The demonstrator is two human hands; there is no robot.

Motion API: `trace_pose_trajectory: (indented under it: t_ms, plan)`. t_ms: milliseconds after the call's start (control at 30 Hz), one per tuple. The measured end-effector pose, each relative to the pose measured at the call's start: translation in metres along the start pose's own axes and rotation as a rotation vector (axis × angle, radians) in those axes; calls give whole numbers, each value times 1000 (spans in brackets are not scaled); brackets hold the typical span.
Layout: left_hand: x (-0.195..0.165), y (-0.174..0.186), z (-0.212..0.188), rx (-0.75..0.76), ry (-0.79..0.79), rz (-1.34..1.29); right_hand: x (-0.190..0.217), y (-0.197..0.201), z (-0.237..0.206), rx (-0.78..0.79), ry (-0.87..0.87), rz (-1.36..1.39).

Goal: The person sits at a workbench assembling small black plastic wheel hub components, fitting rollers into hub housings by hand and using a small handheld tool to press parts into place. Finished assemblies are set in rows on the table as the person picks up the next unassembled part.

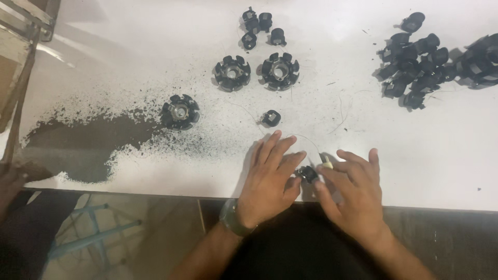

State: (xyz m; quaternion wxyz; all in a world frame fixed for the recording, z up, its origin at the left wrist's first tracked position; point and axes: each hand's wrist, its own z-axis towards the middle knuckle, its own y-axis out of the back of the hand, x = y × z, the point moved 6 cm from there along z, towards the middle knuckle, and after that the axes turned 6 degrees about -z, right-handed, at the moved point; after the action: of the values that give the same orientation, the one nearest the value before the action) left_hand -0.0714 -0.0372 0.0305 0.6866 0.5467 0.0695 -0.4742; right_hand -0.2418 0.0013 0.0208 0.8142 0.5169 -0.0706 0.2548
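Observation:
My left hand and my right hand meet near the front edge of the white table. Between their fingertips sits a small black plastic part, pinched from both sides. A thin wire curves away from it, and a small yellowish piece shows at my right index finger. Another small black part lies just beyond my left fingers. Three round black toothed wheels lie farther out: one at the left and two side by side.
Dark powder is spread over the left of the table. A few small black parts lie at the far middle, and a pile of several more at the far right. A wooden frame stands at the left edge.

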Motion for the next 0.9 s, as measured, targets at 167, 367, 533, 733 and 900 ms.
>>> trace_pose_trajectory:
  t_ms: [167, 367, 533, 733, 900]
  plan:
    - [11, -6, 0, 36, 16, -37, -3, -15, 6, 99, -11, -3]
    - [14, -1, -10, 24, 39, -133, -6, -17, -1, 114, 20, 18]
    - [8, 0, -6, 30, -47, -66, -8, -21, -3, 137, -8, 16]
    - [-6, -2, -13, 106, -174, 13, -9, -22, -4, 157, 3, 15]
    - [-6, -12, -9, 83, -29, -100, -3, -19, -4, 167, 70, 19]
